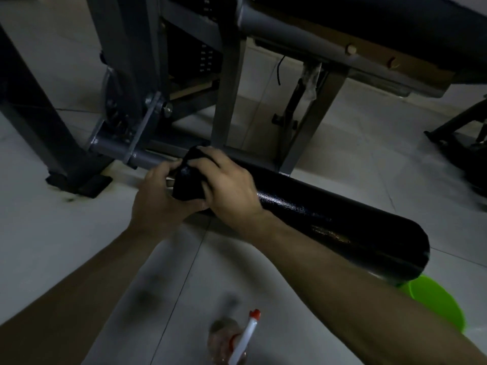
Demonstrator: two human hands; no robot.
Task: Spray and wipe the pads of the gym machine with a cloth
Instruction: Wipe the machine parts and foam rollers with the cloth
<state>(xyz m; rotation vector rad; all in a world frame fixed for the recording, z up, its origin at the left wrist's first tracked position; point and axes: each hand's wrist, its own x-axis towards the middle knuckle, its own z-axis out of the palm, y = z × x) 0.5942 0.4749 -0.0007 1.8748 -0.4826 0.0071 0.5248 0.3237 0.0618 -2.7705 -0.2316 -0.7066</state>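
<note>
**Both hands at the pad's frame end**

The pad [329,219], a black roller, lies low over the floor. Its long axis runs from the frame [116,148] at upper left to a free end at lower right. Both hands clasp a dark cloth [187,180] bunched round the frame end, the left hand [158,191] curled beneath and the right hand [229,185] curled over. The rest of the pad stretches away on the right hand's side. The bottle [237,341] and basin [437,299] sit clear.

Left hand [158,192] and right hand [233,188] are bare, with forearms [355,285] uncovered to the picture's edge.
</note>
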